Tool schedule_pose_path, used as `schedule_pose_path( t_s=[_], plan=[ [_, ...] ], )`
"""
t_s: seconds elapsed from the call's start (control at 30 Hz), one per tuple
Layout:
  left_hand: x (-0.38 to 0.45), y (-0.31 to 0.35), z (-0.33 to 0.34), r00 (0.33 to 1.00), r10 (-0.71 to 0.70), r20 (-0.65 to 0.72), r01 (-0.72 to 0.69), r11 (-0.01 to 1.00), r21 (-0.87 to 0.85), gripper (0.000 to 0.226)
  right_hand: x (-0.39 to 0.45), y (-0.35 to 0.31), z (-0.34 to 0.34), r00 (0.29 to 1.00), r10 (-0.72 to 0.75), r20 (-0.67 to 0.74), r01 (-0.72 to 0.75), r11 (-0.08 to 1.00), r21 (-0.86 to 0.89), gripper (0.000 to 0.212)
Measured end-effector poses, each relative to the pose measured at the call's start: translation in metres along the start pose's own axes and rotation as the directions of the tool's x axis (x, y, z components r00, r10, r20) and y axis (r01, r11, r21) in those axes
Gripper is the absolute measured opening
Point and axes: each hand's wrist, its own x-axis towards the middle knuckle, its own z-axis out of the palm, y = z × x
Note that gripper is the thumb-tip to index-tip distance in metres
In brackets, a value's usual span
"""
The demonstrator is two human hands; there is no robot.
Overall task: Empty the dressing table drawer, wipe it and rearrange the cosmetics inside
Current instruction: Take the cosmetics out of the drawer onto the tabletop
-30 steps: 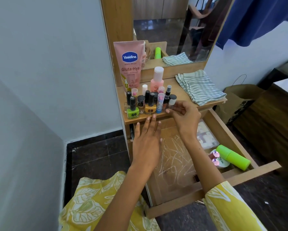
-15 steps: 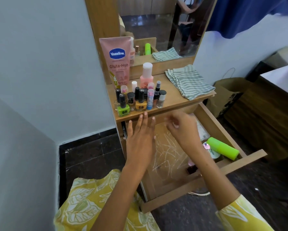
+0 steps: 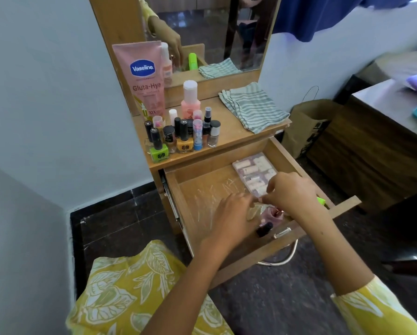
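Observation:
The wooden drawer (image 3: 202,189) stands pulled out, its floor streaked with white marks. A clear plastic box (image 3: 252,171) of pale items lies at its back right. My right hand (image 3: 292,193) pinches the box's near corner. My left hand (image 3: 231,213) reaches in beside it with fingers bent down to the same corner; whether it holds anything is hidden. A green bottle (image 3: 321,201) peeks out behind my right hand. Pink-capped items (image 3: 271,213), a dark small bottle (image 3: 264,230) and a metal-tipped stick (image 3: 282,233) lie by the drawer front.
On the tabletop stand a pink Vaseline tube (image 3: 144,78), a pink bottle (image 3: 190,102) and several nail polish bottles (image 3: 178,141), with a folded striped cloth (image 3: 253,106) to the right. A paper bag (image 3: 309,124) and a wooden cabinet (image 3: 371,151) stand right of the drawer.
Both hands have dropped from the tabletop edge into the drawer. The right hand moved away from the bottles to the clear box's near corner; the left followed beside it.

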Motion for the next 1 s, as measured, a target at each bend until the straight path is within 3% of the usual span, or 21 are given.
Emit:
schedule_pose_path(
  t_s=[0.3, 0.5, 0.67, 0.8, 1.0],
  plan=[
    [0.018, -0.004, 0.023, 0.977, -0.193, -0.086, 0.181, 0.975, -0.129, 0.039, 0.012, -0.01, 0.005, 0.999, 0.01, -0.044, -0.001, 0.982, 0.189, 0.028],
    [0.02, -0.02, 0.018, 0.945, -0.295, -0.139, 0.225, 0.899, -0.376, 0.037, 0.014, -0.024, 0.011, 0.981, -0.109, -0.162, 0.144, 0.965, 0.217, 0.024],
    [0.017, -0.036, 0.002, 0.926, -0.341, -0.164, 0.24, 0.865, -0.441, 0.036, 0.015, -0.033, 0.014, 0.953, -0.224, -0.203, 0.284, 0.893, 0.35, 0.013],
    [0.011, -0.045, -0.024, 0.938, -0.297, -0.179, 0.159, 0.828, -0.538, 0.038, 0.011, -0.04, 0.008, 0.915, -0.309, -0.26, 0.401, 0.775, 0.489, 0.016],
    [0.003, -0.036, -0.04, 0.893, -0.188, -0.408, -0.072, 0.837, -0.543, 0.027, 0.007, -0.051, -0.001, 0.868, -0.356, -0.347, 0.496, 0.679, 0.541, 0.021]
  ],
)
